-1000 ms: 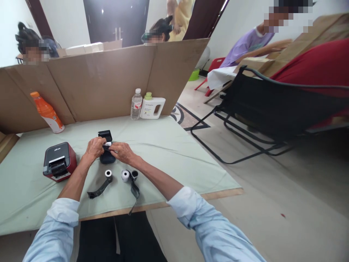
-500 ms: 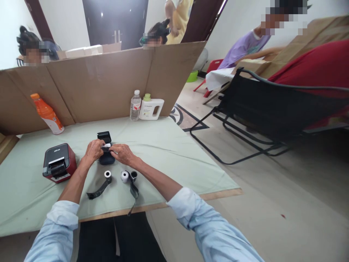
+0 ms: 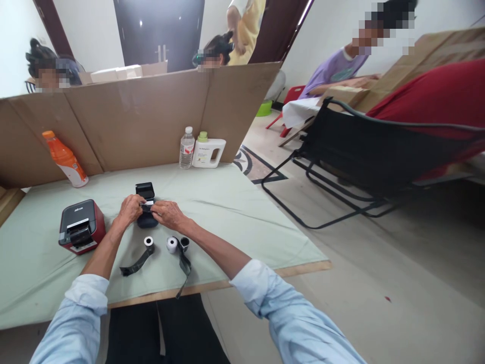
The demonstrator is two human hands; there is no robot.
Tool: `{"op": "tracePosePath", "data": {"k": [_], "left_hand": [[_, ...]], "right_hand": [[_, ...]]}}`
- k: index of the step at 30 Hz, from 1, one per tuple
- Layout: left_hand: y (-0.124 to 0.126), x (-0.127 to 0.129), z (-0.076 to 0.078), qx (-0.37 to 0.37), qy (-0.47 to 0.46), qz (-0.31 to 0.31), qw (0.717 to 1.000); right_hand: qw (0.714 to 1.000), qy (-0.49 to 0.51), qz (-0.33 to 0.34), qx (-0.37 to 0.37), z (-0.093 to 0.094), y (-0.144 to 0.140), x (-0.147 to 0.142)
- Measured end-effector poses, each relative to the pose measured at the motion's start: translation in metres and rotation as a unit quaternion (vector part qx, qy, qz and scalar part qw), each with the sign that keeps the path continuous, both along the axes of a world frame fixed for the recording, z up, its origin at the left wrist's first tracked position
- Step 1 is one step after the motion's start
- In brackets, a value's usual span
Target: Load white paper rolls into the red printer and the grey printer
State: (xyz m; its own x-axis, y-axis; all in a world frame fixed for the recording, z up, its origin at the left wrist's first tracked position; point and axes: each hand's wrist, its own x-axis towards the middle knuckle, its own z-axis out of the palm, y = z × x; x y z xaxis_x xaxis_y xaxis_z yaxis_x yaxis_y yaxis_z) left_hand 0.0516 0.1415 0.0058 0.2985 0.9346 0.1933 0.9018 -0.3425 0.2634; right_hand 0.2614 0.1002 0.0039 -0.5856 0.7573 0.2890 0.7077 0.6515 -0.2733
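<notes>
Touching the open black case (image 3: 147, 221) on the table (image 3: 235, 222) with left hand (image 3: 131, 208) and right hand (image 3: 168, 214), beyond the dark-tailed roll (image 3: 144, 247). Cannot tell either grip's width or hold on the white piece (image 3: 148, 203) between them.

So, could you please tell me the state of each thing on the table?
Small black device: lid open
Red-and-black printer: looks closed
Orange bottle: capped
Clear plastic bottle: capped, upright
White jug with handle: capped, upright
Left roll: partly unwound
Right pair of rolls: side by side, one partly unwound
</notes>
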Motion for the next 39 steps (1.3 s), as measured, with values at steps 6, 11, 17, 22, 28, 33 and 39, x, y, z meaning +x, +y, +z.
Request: {"op": "tracePosePath", "data": {"k": [6, 11, 17, 22, 28, 33, 39], "left_hand": [[0.011, -0.006, -0.004, -0.024, -0.019, -0.023, 0.999], [0.005, -0.011, -0.007, -0.009, -0.074, -0.064, 0.995], [0.006, -0.022, -0.007, 0.089, -0.173, 0.02, 0.981], [0.02, -0.022, -0.008, 0.052, -0.235, 0.035, 0.97], [0.026, -0.03, -0.017, 0.005, -0.311, 0.013, 0.95], [0.031, -0.038, -0.017, 0.006, -0.32, -0.013, 0.947], [0.03, -0.037, -0.014, 0.011, -0.302, -0.035, 0.953]], "right_hand": [[0.999, -0.05, -0.007, -0.012, 0.011, -0.003, -0.002], [0.998, -0.065, 0.002, -0.011, 0.013, -0.005, -0.002], [0.998, -0.06, 0.024, 0.008, 0.008, -0.006, -0.001], [0.997, -0.064, 0.025, 0.024, 0.004, -0.004, -0.002], [0.997, -0.041, 0.045, 0.055, 0.002, -0.002, -0.006], [0.994, -0.049, 0.062, 0.08, 0.001, -0.001, -0.012], [0.989, -0.076, 0.062, 0.106, -0.003, 0.002, -0.022]]}}
